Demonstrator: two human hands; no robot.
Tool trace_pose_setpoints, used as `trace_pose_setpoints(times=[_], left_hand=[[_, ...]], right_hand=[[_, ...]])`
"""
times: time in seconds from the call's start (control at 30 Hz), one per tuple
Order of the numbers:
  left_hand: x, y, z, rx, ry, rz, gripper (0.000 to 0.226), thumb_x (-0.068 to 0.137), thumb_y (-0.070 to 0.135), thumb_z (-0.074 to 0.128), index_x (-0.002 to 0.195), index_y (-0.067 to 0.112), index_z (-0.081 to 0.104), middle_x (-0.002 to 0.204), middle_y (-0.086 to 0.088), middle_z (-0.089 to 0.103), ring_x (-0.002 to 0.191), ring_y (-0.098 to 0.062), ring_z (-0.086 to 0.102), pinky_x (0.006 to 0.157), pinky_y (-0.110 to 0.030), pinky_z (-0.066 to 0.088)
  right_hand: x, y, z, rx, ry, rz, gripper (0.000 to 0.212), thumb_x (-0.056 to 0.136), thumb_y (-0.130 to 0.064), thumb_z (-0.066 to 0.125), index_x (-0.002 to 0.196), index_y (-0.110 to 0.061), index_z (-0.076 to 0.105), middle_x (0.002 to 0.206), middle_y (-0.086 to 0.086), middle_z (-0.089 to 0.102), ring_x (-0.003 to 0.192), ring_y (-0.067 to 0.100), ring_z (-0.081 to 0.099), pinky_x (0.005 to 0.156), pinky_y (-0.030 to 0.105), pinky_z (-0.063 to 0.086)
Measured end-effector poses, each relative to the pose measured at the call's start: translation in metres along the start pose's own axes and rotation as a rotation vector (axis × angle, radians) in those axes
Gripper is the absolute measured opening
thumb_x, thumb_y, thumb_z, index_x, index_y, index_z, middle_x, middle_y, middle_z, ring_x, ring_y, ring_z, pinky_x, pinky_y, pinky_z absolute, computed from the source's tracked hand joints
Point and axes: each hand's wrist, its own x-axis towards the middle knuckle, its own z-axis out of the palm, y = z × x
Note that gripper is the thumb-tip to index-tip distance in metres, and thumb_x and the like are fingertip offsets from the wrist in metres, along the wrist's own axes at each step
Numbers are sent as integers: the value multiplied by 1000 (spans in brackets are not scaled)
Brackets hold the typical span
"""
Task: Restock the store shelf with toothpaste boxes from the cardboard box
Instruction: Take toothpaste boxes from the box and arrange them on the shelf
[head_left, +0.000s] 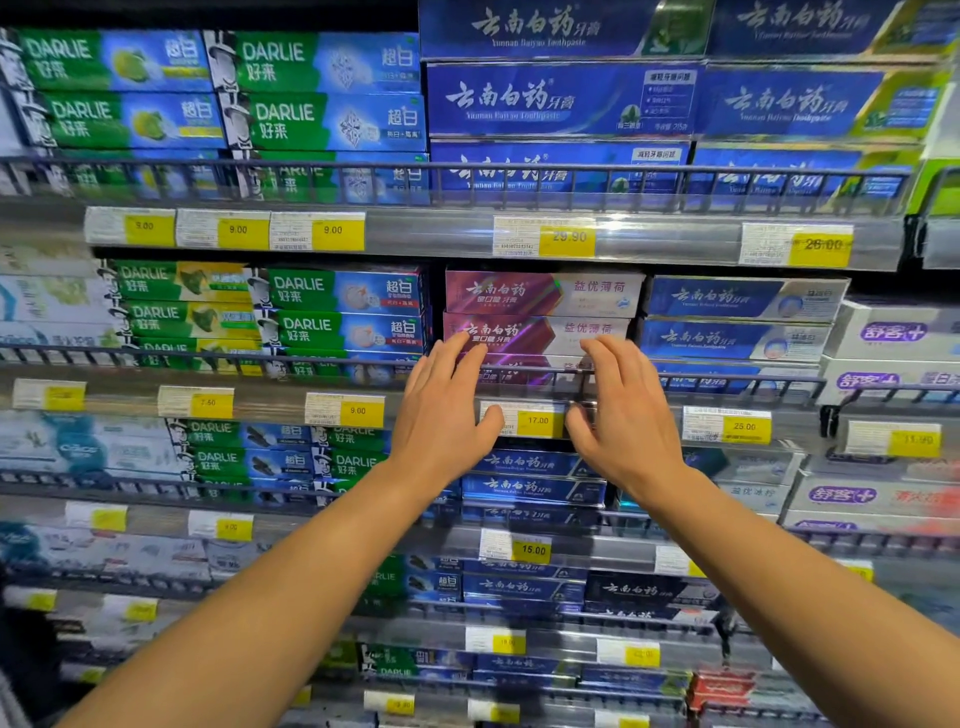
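Both hands (535, 410) — against purple toothpaste boxes (540, 314)

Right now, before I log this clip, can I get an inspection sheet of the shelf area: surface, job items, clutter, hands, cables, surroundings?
Surface: grey metal shelf with wire front rail, yellow 17.00 price tag below it.
Job's things: stack of purple-pink toothpaste boxes, fronts facing out; cardboard supply box not in view.
Clutter: nothing seen.
Hands: left hand and right hand, fingers straight, reach to the purple-pink stack at the rail; holding nothing.
Cables: nothing seen.
Surroundings: green Darlie toothpaste boxes to the left, blue toothpaste boxes to the right, more stocked shelves above and below.
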Motion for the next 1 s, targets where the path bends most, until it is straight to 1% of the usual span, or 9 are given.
trace_pose_setpoints(times=[0.2,0.3,0.37,0.47,0.6,0.73,0.8,0.9,1.0], left_hand=[[-2,-2,0,62,-10,17,71,88,41,54,149,20,25,158,-3,14,145,-26,15,117,-45,20],[-7,-3,3,205,-48,38,75,91,49,46,152,23,13,161,-2,1,147,-25,-2,120,-45,7],[-10,-6,6,267,-63,46,75,92,52,42,153,24,9,161,-2,-2,147,-25,-7,120,-46,4],[-13,-7,8,282,-68,47,75,92,52,42,153,23,9,161,-2,0,147,-27,-5,119,-48,7],[-14,-8,10,291,-48,70,75,91,50,45,152,19,16,158,-3,17,146,-28,8,119,-48,10],[-14,-8,10,258,-36,69,75,89,50,49,150,18,21,157,-5,22,145,-28,13,118,-47,11],[-10,-6,5,199,6,49,75,89,48,51,151,18,21,159,-5,16,146,-26,10,119,-46,12],[2,-3,-5,97,82,25,78,90,46,52,152,22,11,161,-2,-1,147,-23,-1,120,-41,9],[12,1,-11,96,99,23,82,90,48,50,153,25,2,160,-1,-11,147,-20,-8,119,-38,6]], right_hand=[[0,2,1,-47,-29,20,65,83,-28,59,140,-9,37,143,9,38,135,31,33,113,46,30],[-3,4,1,-172,-51,11,66,82,-34,56,141,-8,38,143,11,39,135,33,33,112,47,31],[-7,5,3,-237,-75,-5,67,82,-37,54,141,-8,39,143,12,40,135,34,32,113,47,29],[-12,6,6,-277,-117,-41,68,82,-39,54,141,-10,39,142,10,42,134,33,34,112,48,29],[-12,5,8,-271,-143,-44,67,81,-38,56,141,-12,40,139,7,46,132,32,37,111,49,29],[-10,5,6,-231,-109,-42,65,81,-36,55,139,-11,41,139,8,46,129,30,38,112,46,29],[-7,4,2,-174,-38,-9,66,82,-33,57,140,-8,39,144,13,40,132,32,36,112,45,29],[5,3,-5,-71,65,50,68,84,-30,58,144,-6,34,152,15,27,138,32,29,113,42,27],[16,3,-10,-79,82,60,72,84,-29,58,146,-6,29,156,15,20,141,34,23,115,45,26]])
